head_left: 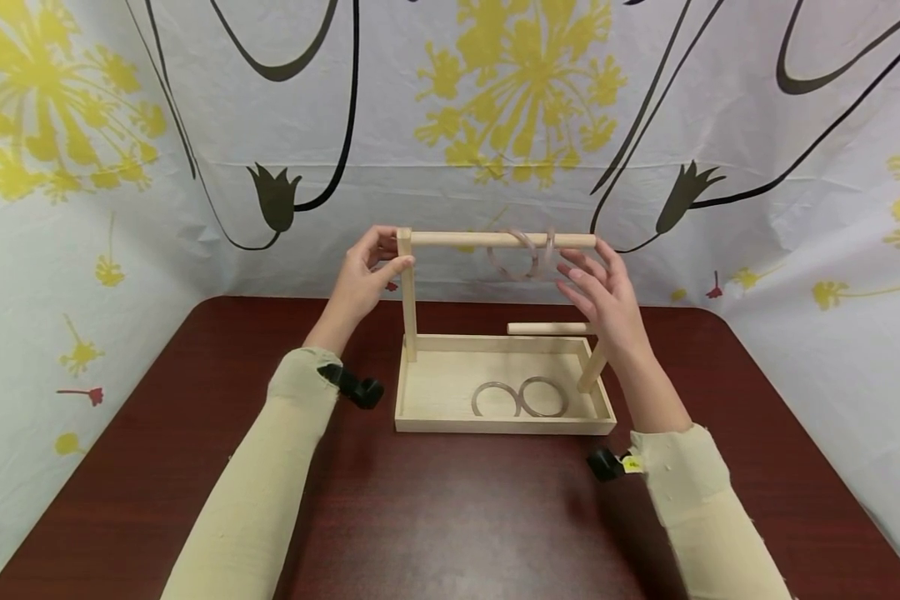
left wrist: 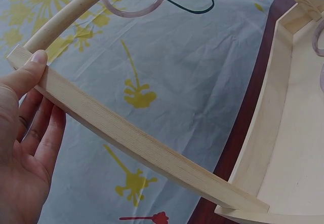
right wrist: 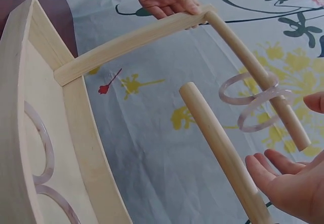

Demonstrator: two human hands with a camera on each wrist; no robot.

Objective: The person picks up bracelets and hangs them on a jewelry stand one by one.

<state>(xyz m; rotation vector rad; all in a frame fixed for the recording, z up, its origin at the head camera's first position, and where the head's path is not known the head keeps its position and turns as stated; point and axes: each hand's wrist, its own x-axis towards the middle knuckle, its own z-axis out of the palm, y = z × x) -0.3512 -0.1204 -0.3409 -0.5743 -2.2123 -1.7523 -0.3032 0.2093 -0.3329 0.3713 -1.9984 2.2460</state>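
While the frame is steadied at one corner only, the entries run as follows:

Stand: a light wooden tray (head_left: 420, 417) on the dark table (head_left: 450, 517), with a tall post (head_left: 407, 300) at its far left corner and a shorter post at the right.

Top rod: upper rod (head_left: 495, 240) runs rightward from the tall post; its right end is free, with nothing to stop things sliding off.

Lower rod: short rod (head_left: 547, 328) pointing left from the right post, partly behind the right hand.

Hung rings: two clear rings (head_left: 525, 254) sit on the upper rod near its free right end, overlapping and tilted.

Loose rings: two more rings (head_left: 521, 398) lie flat in the tray, side by side and touching.

Left hand: left hand (head_left: 363, 275) pinches the top of the tall post, thumb on the near face, fingers behind.

Right hand: right hand (head_left: 603, 300) is spread and holds nothing, fingers relaxed just beside the hung rings and the rod's free end.

Risk, rings: a brush from the spread fingers would likely push the hung rings off the open end, dropping them onto the tray or table.

Risk, stand: the stand looks light, so a hard pull at the post top could tip it or slide it on the smooth table.

Risk, rod: whether the rod is fixed firmly into the post cannot be told; a loose joint could sag under pressure.
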